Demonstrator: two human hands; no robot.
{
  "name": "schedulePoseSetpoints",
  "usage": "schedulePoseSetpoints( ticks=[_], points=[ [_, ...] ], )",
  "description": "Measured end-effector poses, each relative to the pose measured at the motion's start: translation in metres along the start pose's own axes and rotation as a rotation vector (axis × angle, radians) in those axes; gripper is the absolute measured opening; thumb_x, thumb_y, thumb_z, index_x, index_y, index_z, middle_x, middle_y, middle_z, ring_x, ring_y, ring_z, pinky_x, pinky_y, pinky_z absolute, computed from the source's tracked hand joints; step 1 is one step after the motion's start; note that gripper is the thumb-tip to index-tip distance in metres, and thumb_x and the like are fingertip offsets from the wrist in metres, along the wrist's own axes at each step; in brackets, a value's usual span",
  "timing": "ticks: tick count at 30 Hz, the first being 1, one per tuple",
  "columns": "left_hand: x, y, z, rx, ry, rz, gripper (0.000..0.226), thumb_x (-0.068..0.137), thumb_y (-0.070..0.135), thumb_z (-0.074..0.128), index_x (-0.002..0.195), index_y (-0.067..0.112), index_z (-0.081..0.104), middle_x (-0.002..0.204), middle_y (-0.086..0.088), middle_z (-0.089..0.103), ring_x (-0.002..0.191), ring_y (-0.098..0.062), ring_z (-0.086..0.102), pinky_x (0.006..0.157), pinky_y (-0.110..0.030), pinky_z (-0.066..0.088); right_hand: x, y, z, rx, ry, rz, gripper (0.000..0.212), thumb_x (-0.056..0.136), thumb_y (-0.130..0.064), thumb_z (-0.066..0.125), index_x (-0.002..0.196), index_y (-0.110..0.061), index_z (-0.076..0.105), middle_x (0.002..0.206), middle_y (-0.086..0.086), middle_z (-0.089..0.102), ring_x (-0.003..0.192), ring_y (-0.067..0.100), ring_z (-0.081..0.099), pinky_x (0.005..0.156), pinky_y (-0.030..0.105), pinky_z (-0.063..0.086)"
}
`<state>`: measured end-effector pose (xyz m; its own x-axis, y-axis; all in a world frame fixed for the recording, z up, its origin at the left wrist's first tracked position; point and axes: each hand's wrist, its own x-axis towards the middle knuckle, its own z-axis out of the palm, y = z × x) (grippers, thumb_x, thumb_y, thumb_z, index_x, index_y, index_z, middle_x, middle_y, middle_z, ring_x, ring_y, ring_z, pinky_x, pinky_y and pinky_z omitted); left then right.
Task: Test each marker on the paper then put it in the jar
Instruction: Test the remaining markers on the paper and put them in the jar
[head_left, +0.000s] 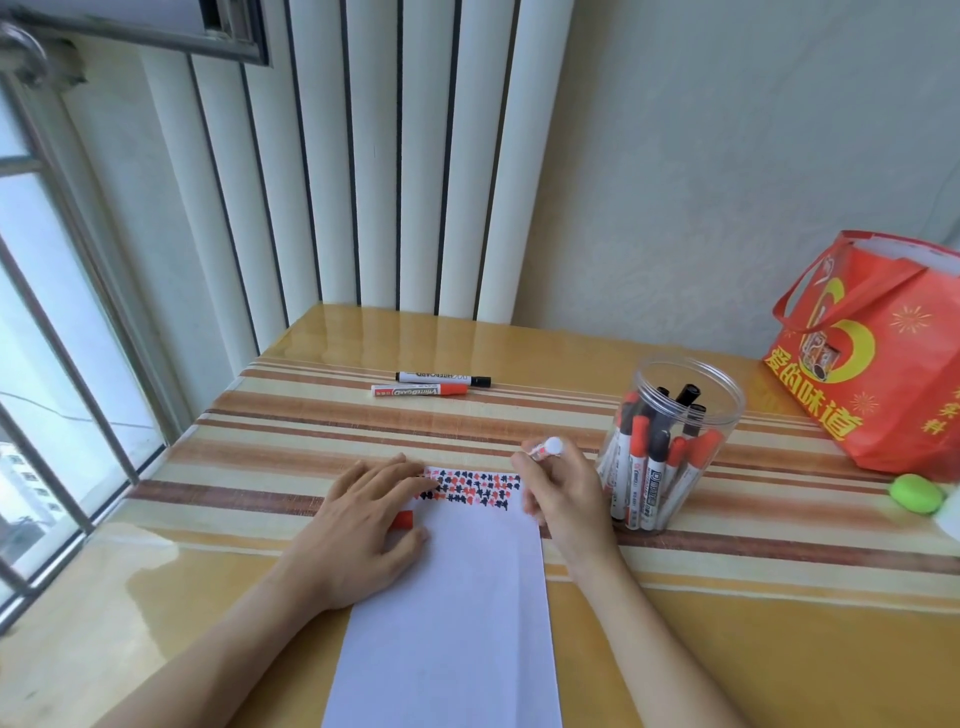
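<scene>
The right hand (563, 499) grips a marker (546, 448) upright at the paper's (457, 597) right edge, beside rows of red and black marks (475, 486). The left hand (363, 525) lies flat and open on the paper, a red cap (402, 519) under it. The jar (670, 441) (holding many markers) stands just right; two markers (431, 385) lie farther back.

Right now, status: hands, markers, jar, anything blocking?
Right hand grip on marker, at the paper. Left hand flat on paper, red cap under it. Two markers untested. Jar open, path clear.
</scene>
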<state>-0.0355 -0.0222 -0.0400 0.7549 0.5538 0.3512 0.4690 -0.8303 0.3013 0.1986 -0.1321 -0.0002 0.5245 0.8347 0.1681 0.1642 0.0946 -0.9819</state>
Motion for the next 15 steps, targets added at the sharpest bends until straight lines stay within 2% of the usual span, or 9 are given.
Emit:
schedulePoseSetpoints(
  ticks=[2, 3, 6, 8, 10, 15],
  points=[
    [0.0007, 0.0004, -0.0001, -0.003, 0.009, 0.007, 0.050, 0.095, 0.051, 0.045, 0.143, 0.037, 0.049, 0.153, 0.017, 0.045, 0.149, -0.003, 0.029, 0.122, -0.037, 0.018, 0.0005, 0.0013, -0.0003, -0.091, -0.003, 0.016, 0.044, 0.090, -0.049, 0.065, 0.090, -0.006, 0.059, 0.058, 0.002, 0.044, 0.055, 0.020, 0.040, 0.057, 0.037, 0.033],
    [0.0008, 0.0004, -0.0004, -0.005, 0.008, 0.008, 0.050, 0.094, 0.050, 0.045, 0.142, 0.037, 0.050, 0.152, 0.017, 0.045, 0.148, -0.004, 0.030, 0.122, -0.037, 0.018, 0.0018, 0.0022, -0.0001, -0.100, -0.004, 0.029, 0.042, 0.089, -0.051, 0.061, 0.087, -0.008, 0.061, 0.056, 0.003, 0.042, 0.054, 0.021, 0.039, 0.055, 0.035, 0.033],
    [0.0005, -0.0004, -0.0001, 0.001, 0.004, 0.004, 0.051, 0.094, 0.052, 0.045, 0.143, 0.038, 0.049, 0.153, 0.017, 0.043, 0.149, -0.004, 0.029, 0.123, -0.038, 0.019, 0.0033, -0.0004, -0.0012, -0.061, -0.027, 0.093, 0.013, 0.089, -0.029, 0.055, 0.090, -0.023, 0.066, 0.059, 0.007, 0.057, 0.048, 0.022, 0.048, 0.044, 0.026, 0.035],
    [0.0004, -0.0007, 0.0001, 0.002, 0.009, -0.008, 0.051, 0.094, 0.054, 0.044, 0.143, 0.038, 0.049, 0.153, 0.017, 0.044, 0.149, -0.005, 0.029, 0.123, -0.038, 0.019, 0.0038, -0.0010, -0.0040, -0.057, -0.044, 0.125, 0.011, 0.095, -0.017, 0.056, 0.093, -0.023, 0.065, 0.070, 0.008, 0.066, 0.048, 0.024, 0.056, 0.041, 0.024, 0.036],
    [0.0004, -0.0008, 0.0000, 0.002, 0.012, -0.018, 0.052, 0.094, 0.054, 0.044, 0.142, 0.037, 0.049, 0.152, 0.017, 0.045, 0.149, -0.006, 0.030, 0.122, -0.038, 0.020, 0.0038, 0.0000, -0.0069, -0.082, -0.053, 0.137, 0.010, 0.096, -0.016, 0.062, 0.090, -0.023, 0.066, 0.074, 0.007, 0.068, 0.050, 0.024, 0.059, 0.042, 0.025, 0.039],
    [0.0001, -0.0006, -0.0003, 0.020, -0.002, -0.020, 0.056, 0.096, 0.066, 0.038, 0.144, 0.038, 0.046, 0.154, 0.016, 0.042, 0.149, -0.005, 0.028, 0.123, -0.037, 0.017, 0.0045, 0.0040, -0.0065, -0.170, -0.014, 0.167, 0.012, 0.094, -0.012, 0.067, 0.086, -0.010, 0.058, 0.059, 0.008, 0.060, 0.043, 0.026, 0.056, 0.040, 0.026, 0.040]
  ],
)
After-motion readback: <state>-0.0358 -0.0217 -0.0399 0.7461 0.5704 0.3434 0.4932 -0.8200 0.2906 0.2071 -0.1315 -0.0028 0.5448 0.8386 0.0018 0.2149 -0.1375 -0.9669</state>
